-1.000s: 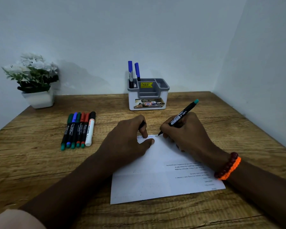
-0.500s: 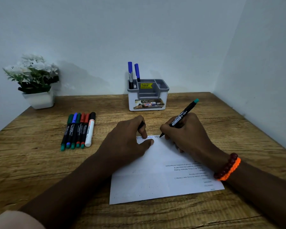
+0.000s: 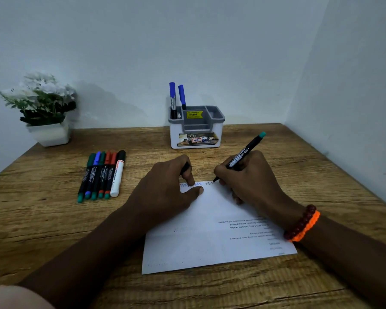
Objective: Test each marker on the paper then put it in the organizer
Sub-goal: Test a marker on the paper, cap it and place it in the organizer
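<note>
the right hand (image 3: 252,181) pinches a black marker (image 3: 243,156) with a teal end low on its barrel, tip touching the top edge of the paper (image 3: 210,230) at the end of a row of zigzag scribbles (image 3: 207,183). the left hand (image 3: 167,188) lies on the paper just left of that tip, forefinger and thumb pressing the sheet down, and something dark, likely the cap (image 3: 186,168), is tucked under its curled fingers.

the organizer (image 3: 196,130) stands beyond the paper near the wall, with 2 blue-capped markers (image 3: 176,97) upright in its left rear compartment. left of the paper lie 6 more markers (image 3: 101,175) in a row, touching side by side.

the marker looks light, stiff and smooth; a pinch near the tip suits writing, mid-barrel suits dropping it in. the paper is thin and would slide unless pinned.
</note>
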